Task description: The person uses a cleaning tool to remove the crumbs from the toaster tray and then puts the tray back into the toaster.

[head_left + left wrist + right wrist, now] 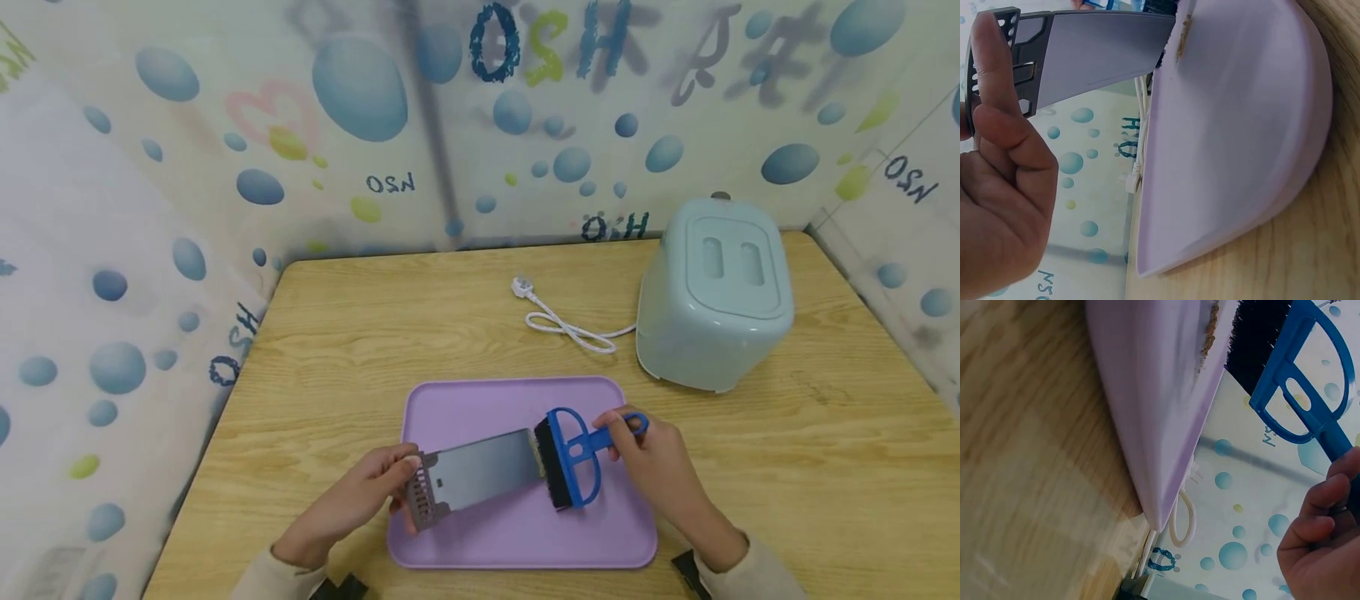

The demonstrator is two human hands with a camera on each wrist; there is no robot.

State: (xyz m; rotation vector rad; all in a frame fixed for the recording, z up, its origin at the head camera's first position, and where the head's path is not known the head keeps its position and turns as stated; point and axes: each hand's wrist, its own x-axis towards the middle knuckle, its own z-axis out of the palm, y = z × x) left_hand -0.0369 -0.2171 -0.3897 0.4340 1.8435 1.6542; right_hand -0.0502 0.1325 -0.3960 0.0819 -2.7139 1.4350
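My left hand grips the grey slotted end of a flat metal crumb tray, thumb on top. In the left wrist view the crumb tray is tilted over a lilac tray. My right hand holds a blue brush by its handle, and its black bristles are at the far end of the crumb tray. A line of brown crumbs lies on the lilac tray, below the bristles. In the left wrist view the crumbs are partly cut off by the frame's edge.
At the back right of the wooden table stands a pale blue appliance with a lidded top. Its white cord and plug lie behind the lilac tray. A wall covering with bubble prints surrounds the table's back and sides.
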